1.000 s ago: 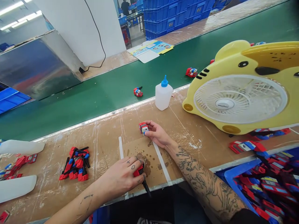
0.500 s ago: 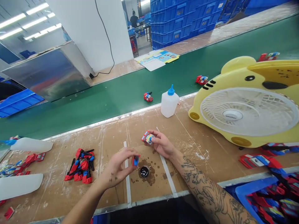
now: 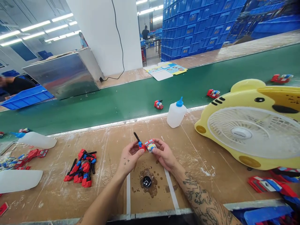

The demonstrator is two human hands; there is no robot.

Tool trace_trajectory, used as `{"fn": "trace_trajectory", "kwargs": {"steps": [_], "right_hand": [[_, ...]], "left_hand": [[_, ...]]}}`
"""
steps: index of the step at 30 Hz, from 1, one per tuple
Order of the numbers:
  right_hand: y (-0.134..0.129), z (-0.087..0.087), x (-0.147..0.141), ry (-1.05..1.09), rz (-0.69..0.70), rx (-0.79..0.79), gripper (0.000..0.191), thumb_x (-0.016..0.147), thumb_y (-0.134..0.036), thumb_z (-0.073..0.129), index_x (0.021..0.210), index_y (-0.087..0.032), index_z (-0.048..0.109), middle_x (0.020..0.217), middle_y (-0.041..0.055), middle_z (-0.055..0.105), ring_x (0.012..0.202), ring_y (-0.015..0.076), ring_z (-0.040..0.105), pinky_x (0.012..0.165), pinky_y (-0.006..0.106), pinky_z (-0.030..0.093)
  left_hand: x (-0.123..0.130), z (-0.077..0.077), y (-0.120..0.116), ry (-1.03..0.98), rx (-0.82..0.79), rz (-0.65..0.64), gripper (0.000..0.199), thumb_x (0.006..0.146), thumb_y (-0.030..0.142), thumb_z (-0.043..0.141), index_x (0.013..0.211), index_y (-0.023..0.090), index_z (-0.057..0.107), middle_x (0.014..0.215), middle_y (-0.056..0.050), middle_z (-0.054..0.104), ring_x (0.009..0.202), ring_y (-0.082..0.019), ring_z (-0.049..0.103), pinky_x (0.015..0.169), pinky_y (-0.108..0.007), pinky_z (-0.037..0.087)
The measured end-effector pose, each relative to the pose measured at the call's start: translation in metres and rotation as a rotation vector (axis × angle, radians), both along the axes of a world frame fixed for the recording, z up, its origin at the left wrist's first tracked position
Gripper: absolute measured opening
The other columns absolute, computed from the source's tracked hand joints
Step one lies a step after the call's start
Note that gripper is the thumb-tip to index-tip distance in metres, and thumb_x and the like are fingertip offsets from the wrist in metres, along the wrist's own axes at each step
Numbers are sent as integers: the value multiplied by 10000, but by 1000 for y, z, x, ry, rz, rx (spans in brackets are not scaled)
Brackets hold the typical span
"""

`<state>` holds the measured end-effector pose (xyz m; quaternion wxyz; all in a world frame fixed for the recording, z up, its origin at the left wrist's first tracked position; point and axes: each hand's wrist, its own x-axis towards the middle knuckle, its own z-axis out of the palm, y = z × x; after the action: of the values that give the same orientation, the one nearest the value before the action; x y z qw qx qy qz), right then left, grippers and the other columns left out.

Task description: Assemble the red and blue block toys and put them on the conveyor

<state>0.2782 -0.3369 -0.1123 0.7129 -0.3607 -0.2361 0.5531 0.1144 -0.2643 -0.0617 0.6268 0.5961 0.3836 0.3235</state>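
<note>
Pinched in my left hand (image 3: 130, 155) is a red and blue toy piece (image 3: 141, 145) with a black rod pointing up and left. My right hand (image 3: 165, 155) grips a red, white and yellow toy body (image 3: 150, 145) between thumb and fingers. The two pieces are side by side and appear to touch; the exact contact is hard to see. Below my hands sits a small round cup of dark liquid (image 3: 147, 181), with wet spots on the cardboard around it. Left of my hands lies a pile of red, blue and black toy pieces (image 3: 83, 167).
Right of my hands stands a yellow animal-shaped fan (image 3: 225, 90). A white bottle with a blue nozzle (image 3: 176, 115) stands near the green conveyor belt (image 3: 131, 101), where several toys lie. At far left are another bottle (image 3: 38, 140) and more toy parts; a blue bin (image 3: 269, 215) is at lower right.
My left hand has moved up and right from near the cup, bringing its piece against the toy body in my right hand. The camera view has tilted up slightly.
</note>
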Motion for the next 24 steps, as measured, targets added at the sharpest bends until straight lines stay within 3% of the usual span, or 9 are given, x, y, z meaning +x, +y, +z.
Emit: {"fn": "trace_trajectory", "kwargs": {"steps": [3,7,11,14,17,19,21,24], "right_hand": [[-3,6,-6,-360,-147,-4,486,673,-310,865,1082,-223,616,1054,69,717,969,250,683,895,391,536],[-3,31,-22,-1006,-351,65,389,800,-221,740,1167,-236,611,1111,80,686,1029,264,646,925,420,518],[10,50,-27,-1206,-487,178,405,875,-158,605,1268,-234,542,1195,96,647,1129,249,601,982,413,496],[17,46,-1,-1207,-510,55,563,848,-289,688,1365,-229,474,1312,116,582,1221,284,547,1043,456,451],[22,30,48,-1129,-871,-203,755,795,-474,728,1418,-177,422,1388,174,495,1288,351,468,1087,538,369],[29,19,81,-1035,-1092,-320,887,724,-560,748,1419,-124,410,1384,213,470,1297,392,438,1094,568,332],[39,10,105,-981,-1098,-373,952,694,-597,746,1429,-108,389,1387,227,464,1306,406,428,1099,567,321],[51,3,120,-967,-968,-403,968,737,-602,715,1475,-129,307,1446,227,423,1339,391,417,1104,526,341]], "left_hand": [[9,-6,-4,-54,-42,63,415,749,371,789,1081,138,697,1081,-125,741,1015,-251,688,933,-354,521],[28,-7,-12,-210,-45,83,412,757,314,790,1112,165,641,1135,-111,704,1086,-238,656,954,-329,502],[48,-1,7,-180,112,139,399,728,301,794,1050,182,592,1038,-73,689,974,-197,659,891,-293,505],[59,8,54,122,321,55,395,787,351,709,1098,181,535,996,-52,672,919,-184,653,841,-281,510],[70,19,122,586,535,-17,451,811,357,670,1193,190,497,1035,-42,664,944,-187,638,846,-288,497],[78,26,169,755,566,-42,460,763,320,729,1157,173,543,1017,-56,667,940,-206,628,844,-315,492],[86,33,210,881,557,-88,384,762,290,754,1081,147,597,977,-67,668,902,-210,630,815,-344,507],[104,40,249,1070,529,-190,277,882,325,679,1083,142,627,1046,-70,657,924,-202,644,812,-380,541]]}}
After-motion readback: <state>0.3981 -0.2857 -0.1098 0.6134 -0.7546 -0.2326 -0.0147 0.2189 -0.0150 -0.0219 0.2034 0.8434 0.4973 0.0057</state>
